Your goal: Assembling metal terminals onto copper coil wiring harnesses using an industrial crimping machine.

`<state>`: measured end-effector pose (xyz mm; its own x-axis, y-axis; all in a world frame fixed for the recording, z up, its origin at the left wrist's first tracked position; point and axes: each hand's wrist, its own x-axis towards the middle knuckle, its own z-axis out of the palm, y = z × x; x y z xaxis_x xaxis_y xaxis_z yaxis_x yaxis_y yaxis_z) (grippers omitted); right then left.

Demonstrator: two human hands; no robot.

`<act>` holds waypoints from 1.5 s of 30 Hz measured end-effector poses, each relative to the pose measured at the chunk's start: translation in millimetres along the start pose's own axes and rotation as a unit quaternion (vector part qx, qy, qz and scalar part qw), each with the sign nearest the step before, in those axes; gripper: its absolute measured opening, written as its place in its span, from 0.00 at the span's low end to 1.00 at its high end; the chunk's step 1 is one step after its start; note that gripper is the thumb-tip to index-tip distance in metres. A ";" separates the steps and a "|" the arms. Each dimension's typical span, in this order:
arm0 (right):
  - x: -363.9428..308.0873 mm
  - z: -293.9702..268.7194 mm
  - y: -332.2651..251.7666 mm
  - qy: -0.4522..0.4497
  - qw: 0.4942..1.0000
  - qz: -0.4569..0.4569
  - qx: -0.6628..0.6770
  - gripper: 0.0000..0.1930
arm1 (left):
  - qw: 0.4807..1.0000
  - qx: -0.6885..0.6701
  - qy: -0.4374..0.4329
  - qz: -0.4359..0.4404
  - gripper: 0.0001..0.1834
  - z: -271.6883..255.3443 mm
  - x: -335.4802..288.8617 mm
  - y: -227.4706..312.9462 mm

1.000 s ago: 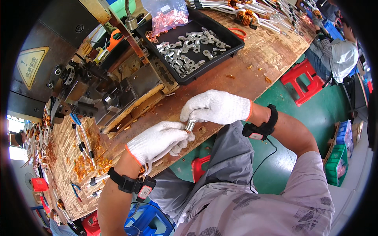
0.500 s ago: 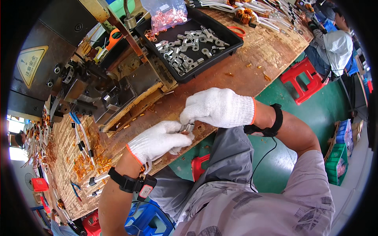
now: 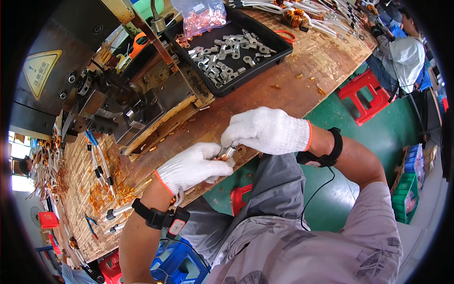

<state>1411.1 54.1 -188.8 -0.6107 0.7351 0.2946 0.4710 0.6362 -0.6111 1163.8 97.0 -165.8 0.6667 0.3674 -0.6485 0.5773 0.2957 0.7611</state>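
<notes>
Both hands wear white knit gloves and meet over the table's near edge. With thumb and fingers closed, my left hand (image 3: pixel 196 163) grips a copper-coloured wire end (image 3: pixel 221 157); the rest of it is mostly hidden by the glove. My right hand (image 3: pixel 267 130) pinches a silver cable lug (image 3: pixel 231 151) against that copper end. How far the wire sits inside the lug I cannot tell. Many similar lugs (image 3: pixel 222 68) lie loose in a black tray (image 3: pixel 257 71) beyond my hands.
A press machine (image 3: pixel 151 104) with a yellow warning sign stands at left. Nearby on the wooden table (image 3: pixel 293 102) are white cables (image 3: pixel 100 165), copper scraps (image 3: pixel 111 199) and pliers (image 3: pixel 91 227). A bag of copper pieces (image 3: pixel 203 19) rests on the tray. Another person (image 3: pixel 404 57) sits far right.
Both hands have shifted slightly to the right together. The lug shows a little more between the gloves, still held against the copper end.
</notes>
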 end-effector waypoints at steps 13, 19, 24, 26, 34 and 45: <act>-4.2 9.1 3.7 0.035 0.993 0.027 0.105 0.07 | 0.996 0.071 0.051 -0.019 0.13 6.6 -1.0 7.0; -6.3 12.2 -4.1 0.031 0.997 0.012 -0.065 0.09 | 0.998 0.050 0.033 -0.014 0.15 4.1 0.5 0.9; -9.4 15.1 -7.4 0.045 0.992 0.018 -0.118 0.09 | 0.999 0.046 0.026 -0.008 0.13 5.2 -2.1 4.9; -9.4 16.6 -10.0 0.047 0.996 0.058 -0.057 0.08 | 0.998 0.052 0.029 -0.010 0.13 5.2 -2.3 5.2; -10.0 20.8 -6.0 0.045 0.992 0.117 0.012 0.07 | 0.997 0.066 0.033 -0.015 0.12 4.6 1.1 4.7; -17.7 29.4 2.3 0.061 0.996 0.064 0.019 0.08 | 0.992 0.114 0.054 -0.022 0.11 2.2 2.4 8.4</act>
<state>1404.2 35.6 -217.1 -0.4652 0.8336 0.2980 0.5136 0.5283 -0.6760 1171.3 98.5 -161.0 0.5907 0.4550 -0.6664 0.7051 0.1105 0.7005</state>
